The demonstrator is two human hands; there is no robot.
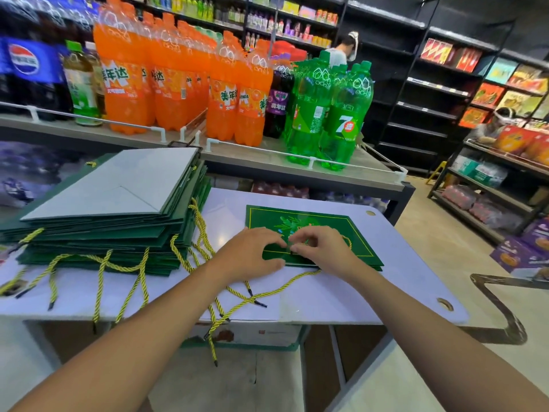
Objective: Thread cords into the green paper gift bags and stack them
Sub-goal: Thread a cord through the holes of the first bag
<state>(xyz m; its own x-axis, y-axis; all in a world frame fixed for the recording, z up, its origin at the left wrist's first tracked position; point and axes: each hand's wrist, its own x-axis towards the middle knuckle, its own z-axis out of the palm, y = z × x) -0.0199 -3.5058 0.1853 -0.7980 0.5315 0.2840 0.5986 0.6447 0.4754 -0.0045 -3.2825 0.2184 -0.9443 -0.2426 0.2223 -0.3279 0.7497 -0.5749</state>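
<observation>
A flat green paper gift bag point(332, 224) lies on the white board point(410, 281) in front of me. My left hand point(252, 254) rests on the bag's near edge with curled fingers and pinches at the bag's top. My right hand point(320, 248) pinches a yellow-green twisted cord point(285, 285) at the same spot; the cord's loose end trails over the board toward me. To the left stands a tall stack of green bags point(113, 221) with cords hanging from its front, its top bag showing a white underside.
Several loose cords point(214, 319) dangle over the board's near edge. Behind the board runs a shelf with orange soda bottles point(166, 81) and green bottles point(329, 114). Two people stand among shelves at the back and far right. A metal bracket point(502, 307) sits at right.
</observation>
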